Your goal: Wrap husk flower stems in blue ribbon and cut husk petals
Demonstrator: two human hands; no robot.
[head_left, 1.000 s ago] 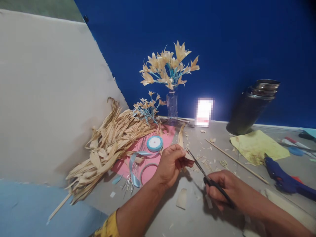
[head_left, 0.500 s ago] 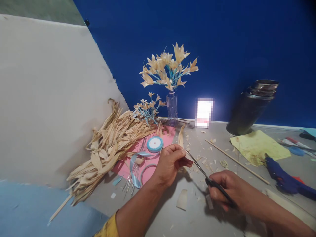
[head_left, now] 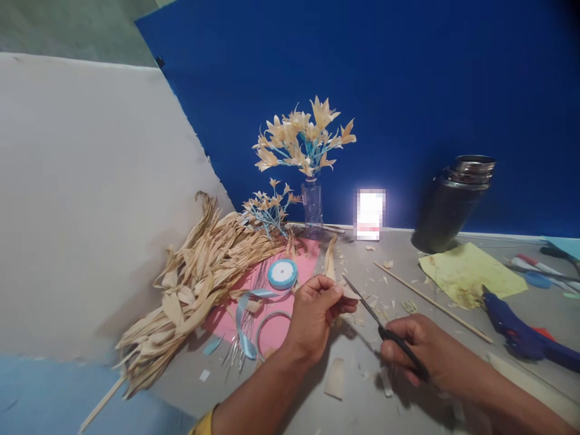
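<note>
Two hands busy, op, both R of the ribbon spool [head_left: 283, 273]. Your L hand [head_left: 312, 314], nr side & R of spool, pinches a small husk piece [head_left: 350, 292] btwn thumb & fingers; piece sits R of spool, a bit nearer you. Your R hand [head_left: 410, 344], farther R of spool & nearer you, is wrapped round the black handles of the scissors [head_left: 366, 304]. Blades angle up-L, right at the husk piece; can't tell if they bite it or lie alongside.

Spool lies flat on a pink sheet [head_left: 224, 321]; lt-blue ribbon [head_left: 244, 317] curls on its nr-L side. Wires [head_left: 234, 357] nr-L of spool too, pointing twd you. Big husk bundle [head_left: 194, 284] L of spool, partly over the sheet. Loose husk strip [head_left: 330, 257] just R of spool; cut husk rectangle [head_left: 334, 379] R & nearer you.

Beyond spool: small flower spray [head_left: 272, 208], slightly L; clear vase [head_left: 312, 208], slightly R, w/ lg bouquet [head_left: 301, 136], petals cream, stems blue. Bright pixelated patch [head_left: 370, 214] farther R.

Well R of spool: thin stick [head_left: 430, 301], dk flask [head_left: 446, 208] (looks tilted), yellow sheet [head_left: 471, 272], blue glue gun [head_left: 516, 329], nozzle at sheet's nr edge.
</note>
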